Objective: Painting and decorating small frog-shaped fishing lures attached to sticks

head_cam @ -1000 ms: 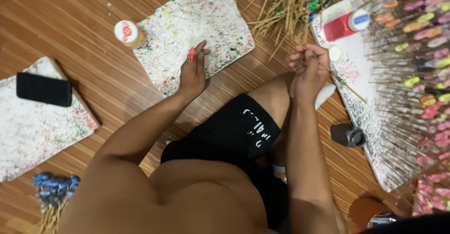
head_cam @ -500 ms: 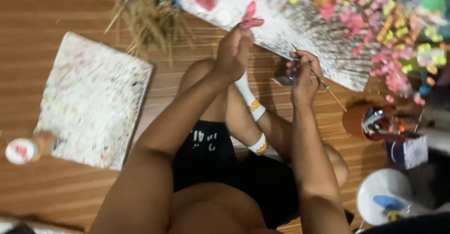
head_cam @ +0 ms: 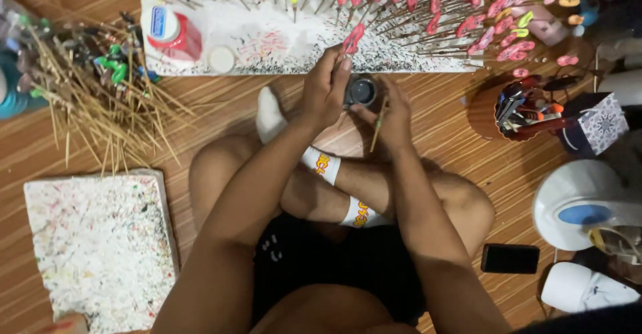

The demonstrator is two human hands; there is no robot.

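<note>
Hands, both brought together over the crossed legs since a second ago, when the left lay flat on a spattered sheet at the person's left and only the right was raised.

Left hand: curled narrow, a pink piece on a stick pinched at the fingertips; half a second ago the same piece was held higher, up against the board. It is now lowered to just above the jar.

Right hand: closed round a small dark jar, with a thin brush gripped between the fingers, its stem slanting downward. Whether the brush tip is loaded cannot be told.

Jar: between the two hands, mouth upward, above the shins; before, it was held further to the person's right.

Board: white, paint-spattered, on the floor ahead, carrying many painted pieces on sticks.

Red bottle and white lid: on the board's left end.

Bundle of bare sticks: on the floor at left.

Spattered sheet: lower left, untouched now.

Black phone: on the floor beside the right knee.

Judgement: piece and paint have been brought together, so painting of this piece appears to be in hand.
</note>
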